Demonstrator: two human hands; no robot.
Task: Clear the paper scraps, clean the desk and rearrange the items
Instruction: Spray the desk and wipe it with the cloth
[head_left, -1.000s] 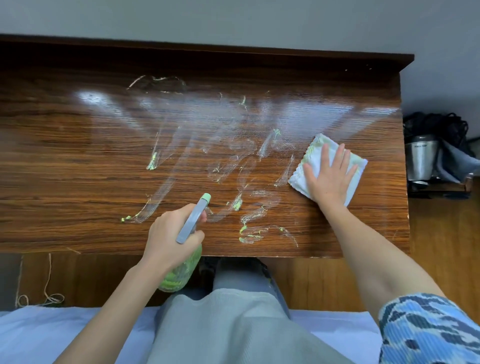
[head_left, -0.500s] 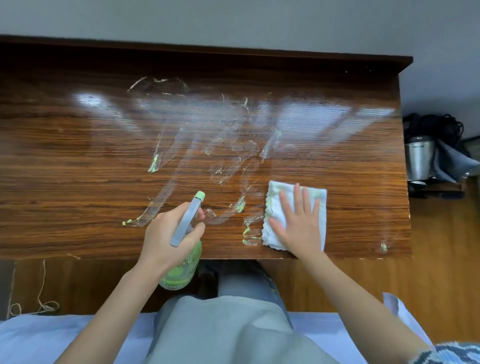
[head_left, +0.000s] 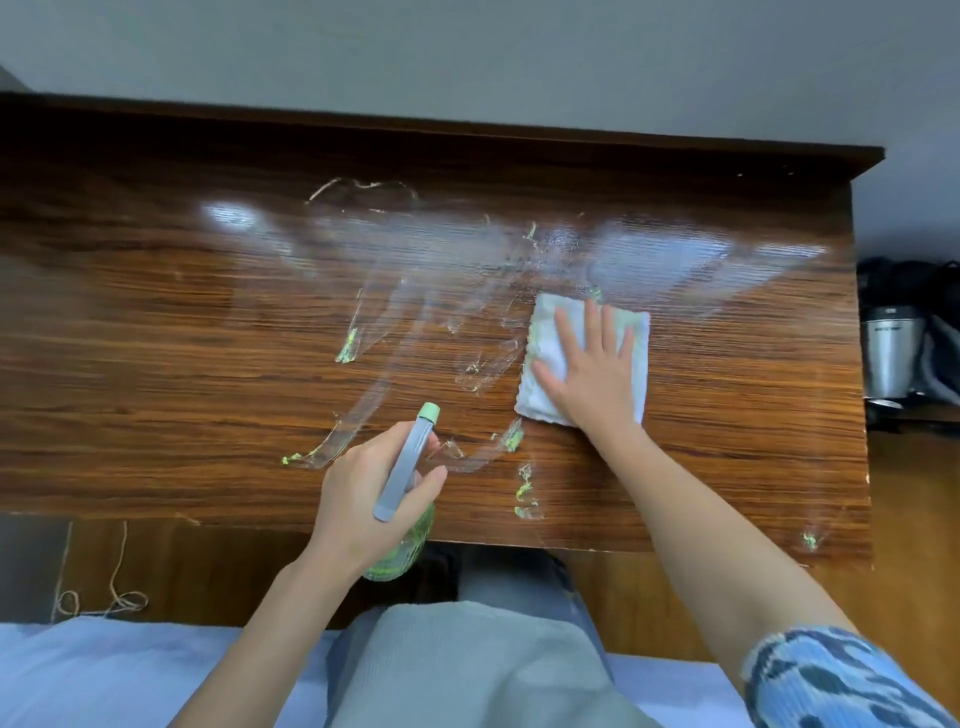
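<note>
A glossy brown wooden desk (head_left: 156, 364) fills the view, streaked with wet smears and small green flecks (head_left: 347, 347). My right hand (head_left: 597, 379) lies flat with fingers spread on a folded white cloth (head_left: 540, 332), right of the desk's middle. My left hand (head_left: 363, 493) grips a green spray bottle (head_left: 410, 551) with a grey trigger head (head_left: 408, 462) at the near edge, its body hanging below the desk edge.
A raised dark ledge (head_left: 467, 150) runs along the desk's far side against a grey wall. To the right, off the desk, stand a steel pot (head_left: 891, 353) and dark bags (head_left: 904, 280). A string (head_left: 104, 597) lies on the wooden floor at lower left.
My right hand slid the cloth from the far right toward the near edge, then back up and slightly right, wiping streaks. My left hand with the bottle stayed almost still.
</note>
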